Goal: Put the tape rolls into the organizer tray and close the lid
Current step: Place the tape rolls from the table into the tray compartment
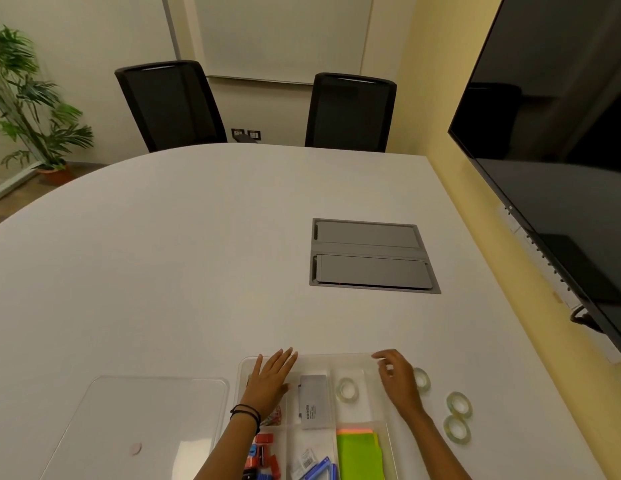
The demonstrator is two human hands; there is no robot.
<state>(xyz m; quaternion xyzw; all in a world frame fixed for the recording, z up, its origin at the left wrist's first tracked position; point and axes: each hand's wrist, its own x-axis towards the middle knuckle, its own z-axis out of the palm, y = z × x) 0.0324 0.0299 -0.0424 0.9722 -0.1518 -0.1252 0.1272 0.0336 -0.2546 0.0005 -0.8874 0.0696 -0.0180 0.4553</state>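
Note:
A clear organizer tray point(323, 358) lies open at the table's near edge. One clear tape roll point(347, 389) sits in its far right compartment. My left hand point(272, 381) rests flat, fingers spread, on the tray's far left corner. My right hand point(397, 381) hovers over the tray's right rim with fingers loosely curled, nothing visibly in it. A tape roll point(422, 378) lies on the table just beyond that hand, partly hidden. Two more tape rolls point(459, 404) point(457, 429) lie on the table farther right. The clear lid point(142, 420) lies flat to the tray's left.
The tray also holds a grey box point(313, 401), green and orange sticky notes point(359, 452), red clips point(264, 452) and blue items point(319, 471). A grey cable hatch point(371, 256) is set into the table. A black screen point(562, 150) hangs at right; two chairs stand beyond.

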